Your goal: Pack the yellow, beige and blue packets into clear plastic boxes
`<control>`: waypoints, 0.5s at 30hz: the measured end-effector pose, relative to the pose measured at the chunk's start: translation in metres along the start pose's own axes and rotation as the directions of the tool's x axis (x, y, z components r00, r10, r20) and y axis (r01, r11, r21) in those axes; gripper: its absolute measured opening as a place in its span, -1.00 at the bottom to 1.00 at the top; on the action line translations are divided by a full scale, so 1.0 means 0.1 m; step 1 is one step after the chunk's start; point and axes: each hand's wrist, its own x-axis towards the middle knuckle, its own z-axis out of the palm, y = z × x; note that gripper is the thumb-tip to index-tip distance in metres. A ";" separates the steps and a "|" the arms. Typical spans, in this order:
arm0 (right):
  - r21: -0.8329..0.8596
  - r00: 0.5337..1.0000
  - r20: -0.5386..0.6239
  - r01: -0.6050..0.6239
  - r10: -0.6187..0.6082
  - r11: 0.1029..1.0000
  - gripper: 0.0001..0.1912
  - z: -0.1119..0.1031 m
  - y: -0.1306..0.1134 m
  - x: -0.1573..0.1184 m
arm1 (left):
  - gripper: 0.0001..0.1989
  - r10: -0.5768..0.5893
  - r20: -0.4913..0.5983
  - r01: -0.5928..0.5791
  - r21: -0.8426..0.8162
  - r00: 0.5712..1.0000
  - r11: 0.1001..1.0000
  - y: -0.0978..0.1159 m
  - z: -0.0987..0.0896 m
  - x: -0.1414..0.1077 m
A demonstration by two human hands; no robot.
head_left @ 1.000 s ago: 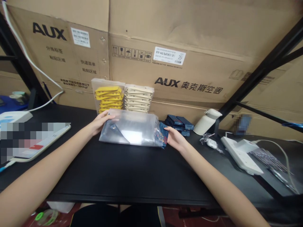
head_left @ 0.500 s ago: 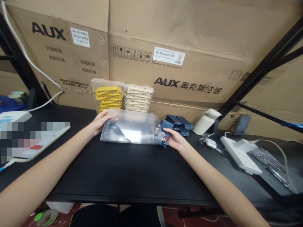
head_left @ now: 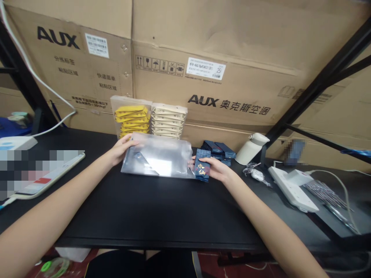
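A clear plastic bag lies on its side on the black table, one blue packet showing through its wall at the left. My left hand is closed on the bag's left end. In my right hand is a dark blue sachet with gold characters, held upright at the bag's right end; some fingers pass behind the sachet and touch the bag's edge. More dark blue sachets are piled just behind my right hand.
Two clear bags stand at the back, one with yellow packets, one with cream packets. A white bottle, an earphone case and a power strip are on the right. A tablet lies left. Cardboard boxes wall the back.
The sachet in my right hand has turned from tilted to nearly upright, its front now facing me. My left hand keeps its hold on the bag, which has barely moved.
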 end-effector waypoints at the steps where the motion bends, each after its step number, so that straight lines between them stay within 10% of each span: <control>1: -0.010 1.000 -0.011 -0.014 0.014 1.000 -0.75 -0.02 0.01 0.01 | -0.55 0.005 0.005 -0.005 -0.004 1.000 1.000 -0.01 -0.01 0.01; 15: -0.137 0.993 -0.042 0.104 -0.111 0.985 -0.73 0.17 0.13 -0.03 | -0.54 0.019 0.053 -0.019 -0.003 0.998 1.000 -0.03 -0.08 0.03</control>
